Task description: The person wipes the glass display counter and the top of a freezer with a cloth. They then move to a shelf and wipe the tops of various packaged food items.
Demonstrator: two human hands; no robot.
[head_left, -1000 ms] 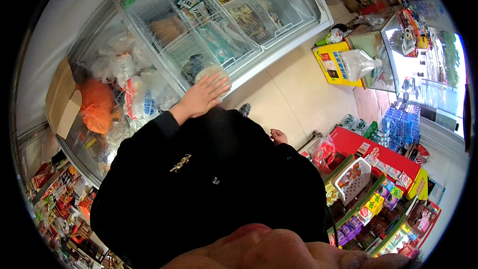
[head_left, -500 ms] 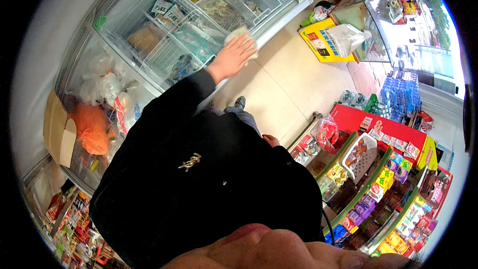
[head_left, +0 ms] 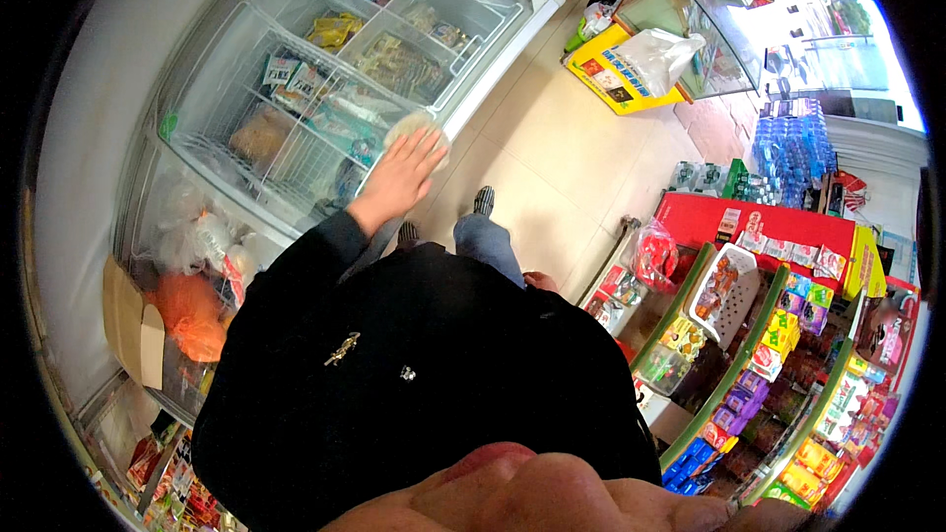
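My left hand [head_left: 402, 175] lies with its fingers stretched over a pale, fluffy cloth [head_left: 426, 130], pressing it at the front edge of a glass-topped chest freezer [head_left: 505, 51]. Under the glass, wire baskets and dividers hold yellow packets [head_left: 335, 31], teal bags [head_left: 343, 110] and a brown bag [head_left: 261, 136]. My right hand [head_left: 539, 280] hangs low beside my right side. Only a small part of it shows past the black sleeve, and its fingers are hidden.
Right of me stand tiered snack shelves [head_left: 734, 404] with a white basket [head_left: 722, 286]. A yellow box [head_left: 623, 74] bearing a white plastic bag stands ahead, beyond the tiled floor [head_left: 552, 148]. Left are an orange bag [head_left: 189, 315] and a cardboard box [head_left: 128, 325]. Bottled water packs [head_left: 791, 153] stand far right.
The view has shifted, and both my feet now show. My left hand with the cloth has slid a little nearer to me along the freezer's front edge. My right hand still hangs low.
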